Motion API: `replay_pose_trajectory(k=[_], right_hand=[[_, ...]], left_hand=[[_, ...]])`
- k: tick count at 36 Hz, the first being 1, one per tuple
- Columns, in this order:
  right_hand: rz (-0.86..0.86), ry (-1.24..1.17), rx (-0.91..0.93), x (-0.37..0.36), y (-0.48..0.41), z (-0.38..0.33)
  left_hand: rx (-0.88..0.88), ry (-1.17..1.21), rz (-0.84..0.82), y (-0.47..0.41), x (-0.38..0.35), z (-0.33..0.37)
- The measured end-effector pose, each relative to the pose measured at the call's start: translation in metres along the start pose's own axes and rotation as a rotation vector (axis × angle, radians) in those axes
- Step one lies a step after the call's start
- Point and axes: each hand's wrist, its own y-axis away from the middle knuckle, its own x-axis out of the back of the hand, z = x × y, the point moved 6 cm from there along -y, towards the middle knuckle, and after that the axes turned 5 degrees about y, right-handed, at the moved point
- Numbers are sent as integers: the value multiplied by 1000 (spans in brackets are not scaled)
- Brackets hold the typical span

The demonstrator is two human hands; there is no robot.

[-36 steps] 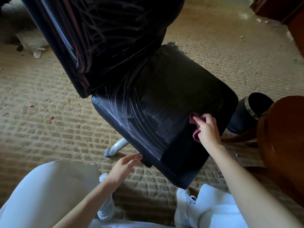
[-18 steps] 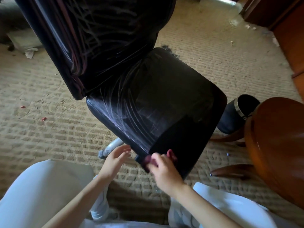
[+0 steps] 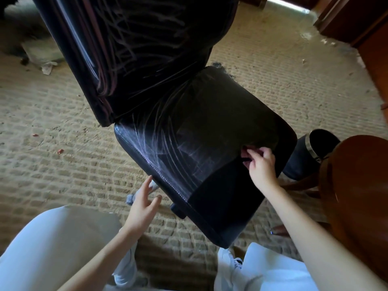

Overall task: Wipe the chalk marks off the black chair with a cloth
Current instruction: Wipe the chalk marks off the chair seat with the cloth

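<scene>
A beige ribbed woven carpet [image 3: 52, 148] is seen covering the floor across the whole view. One glossy black leather office chair [image 3: 210, 133] is stood on it at the centre, its tall backrest rising toward the upper left and its padded seat tilted toward the viewer. Pale chalk marks [image 3: 159, 148] are scrawled in sweeping lines over the backrest and over the left half of the seat, while the near right part of the seat is seen dark and largely free of streaks. One round reddish-brown polished wooden table [image 3: 361, 185] is placed at the right edge, with curved wooden legs showing beneath it. Two legs in light grey trousers [image 3: 50, 244] are seen at the bottom, one on each side of the seat's near corner, and two white shoes are partly visible below them. One dark cylindrical bin with a metal rim band [image 3: 315, 152] is lying tipped on the carpet between the seat and the table. Two bare hands are counted. The right hand [image 3: 261, 164] is laid on the right part of the seat, its fingers curled round one small dark pink cloth [image 3: 245, 153], which is pressed against the leather. The left hand [image 3: 143, 203] is held with fingers spread and relaxed just beside the seat's left edge, gripping nothing.
</scene>
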Motion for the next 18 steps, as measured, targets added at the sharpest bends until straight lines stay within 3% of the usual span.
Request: replay_pose_trajectory(k=[6, 8, 12, 18], right_hand=[[-34, 1, -3, -27, 29, -31], [30, 80, 152, -26, 50, -59], [51, -211, 278, -36, 112, -105], [-85, -12, 837, -56, 175, -152]], left_hand=[[-112, -97, -59, -6, -15, 2], [-121, -93, -60, -8, -18, 2], [-113, -53, -59, -12, -17, 5], [-113, -36, -45, -20, -4, 7]])
